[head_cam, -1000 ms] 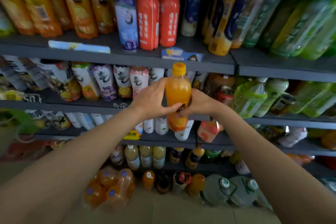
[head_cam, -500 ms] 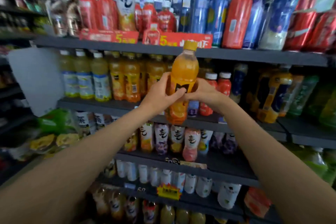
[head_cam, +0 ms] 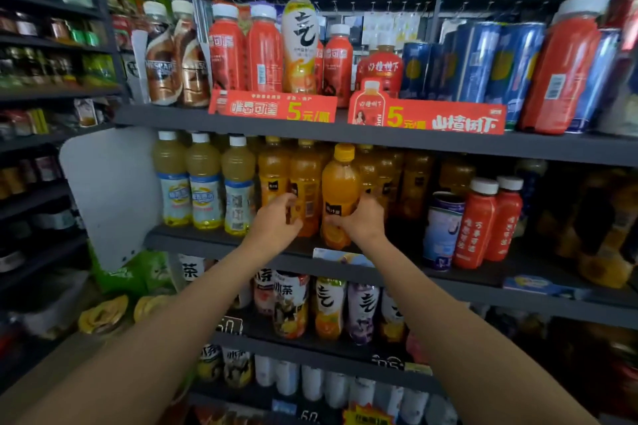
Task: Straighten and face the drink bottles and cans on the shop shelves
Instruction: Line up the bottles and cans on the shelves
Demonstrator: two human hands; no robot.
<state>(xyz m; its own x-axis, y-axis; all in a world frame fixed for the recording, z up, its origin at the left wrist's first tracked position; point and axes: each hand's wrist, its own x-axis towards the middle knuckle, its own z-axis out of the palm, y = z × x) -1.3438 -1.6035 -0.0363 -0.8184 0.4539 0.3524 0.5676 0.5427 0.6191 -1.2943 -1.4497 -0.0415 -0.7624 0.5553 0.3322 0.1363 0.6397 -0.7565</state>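
An orange juice bottle [head_cam: 340, 190] with a yellow cap stands upright at the front of the second shelf [head_cam: 221, 243], among a row of like orange bottles [head_cam: 303, 179]. My right hand [head_cam: 362, 219] grips its lower part from the right. My left hand [head_cam: 276, 222] is just left of it, fingers curled and apart, in front of the neighbouring orange bottle; whether it touches that bottle I cannot tell.
Three pale yellow bottles [head_cam: 203, 193] stand left of the orange row. Red bottles [head_cam: 490, 221] and a blue-white can [head_cam: 443, 228] stand to the right. The top shelf holds red bottles [head_cam: 245, 52] and blue cans [head_cam: 483, 62] behind red price signs [head_cam: 272, 109].
The orange bottle went from held up in both hands in front of the shelves to standing on the second shelf. My left hand has come off it. The view rose to higher shelves.
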